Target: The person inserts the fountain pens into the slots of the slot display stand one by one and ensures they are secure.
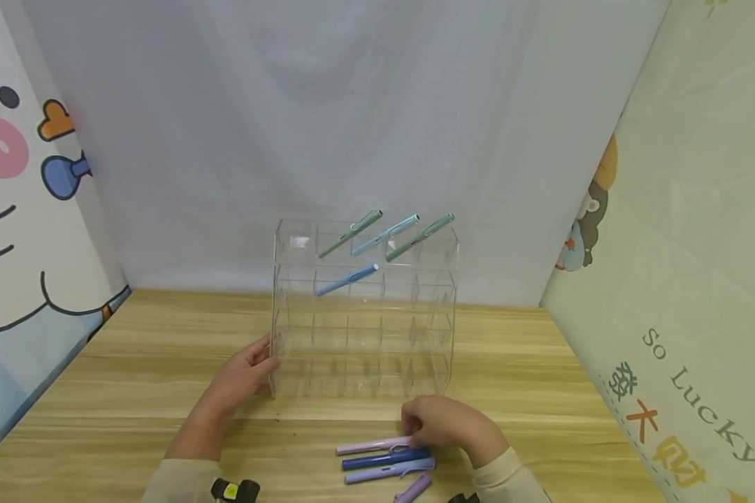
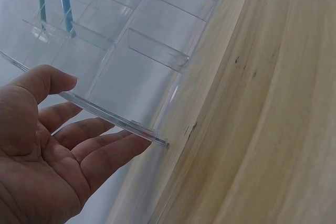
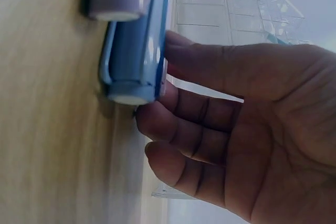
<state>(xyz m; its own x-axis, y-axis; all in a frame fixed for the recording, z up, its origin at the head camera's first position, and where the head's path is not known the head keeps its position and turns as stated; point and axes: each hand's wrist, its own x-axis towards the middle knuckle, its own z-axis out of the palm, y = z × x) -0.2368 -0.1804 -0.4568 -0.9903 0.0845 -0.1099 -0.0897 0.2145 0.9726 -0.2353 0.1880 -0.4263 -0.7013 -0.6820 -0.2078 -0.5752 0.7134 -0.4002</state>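
A clear acrylic pen rack with tiers of small compartments stands upright on the table. My left hand grips its left side panel near the bottom, thumb on one face and fingers on the other, as the left wrist view shows. In front of the rack, my right hand pinches the right end of a pale pink pen between thumb and fingers. Beside it lie a dark blue pen, a periwinkle pen and a purple pen. In the right wrist view the blue pen's capped end partly hides the pinched one.
Two green pens and a light blue pen lean in the rack's top tier. A blue pen leans one tier below. Behind hangs a pale curtain, with printed panels at both sides of the wooden table.
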